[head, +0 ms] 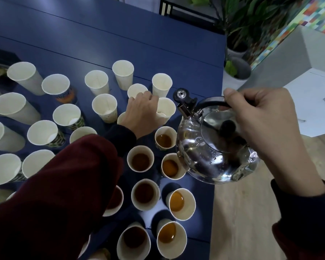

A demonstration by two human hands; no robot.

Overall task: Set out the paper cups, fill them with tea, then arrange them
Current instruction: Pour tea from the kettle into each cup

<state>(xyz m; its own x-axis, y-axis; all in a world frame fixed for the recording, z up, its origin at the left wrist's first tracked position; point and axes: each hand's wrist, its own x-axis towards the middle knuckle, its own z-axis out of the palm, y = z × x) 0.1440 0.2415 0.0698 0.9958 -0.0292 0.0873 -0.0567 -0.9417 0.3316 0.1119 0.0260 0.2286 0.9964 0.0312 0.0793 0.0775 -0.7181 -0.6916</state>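
Several empty paper cups [104,107] stand across the blue table [83,44]. Nearer me, on the right, several cups hold brown tea [140,161]. My left hand [140,111] reaches over the cups and grips an empty paper cup [166,107] by its side. My right hand [259,117] grips the black handle of a shiny steel kettle [212,147]. The kettle hangs above the table's right edge, its spout [183,106] pointing toward the held cup. No tea is pouring from it. My red sleeve hides some cups at the lower left.
The table's right edge [217,166] runs down beside a wooden floor [251,212]. Potted plants [236,66] and a white cabinet [311,102] stand to the right. A dark chair [186,12] is behind the table. A dark object [0,59] lies at far left.
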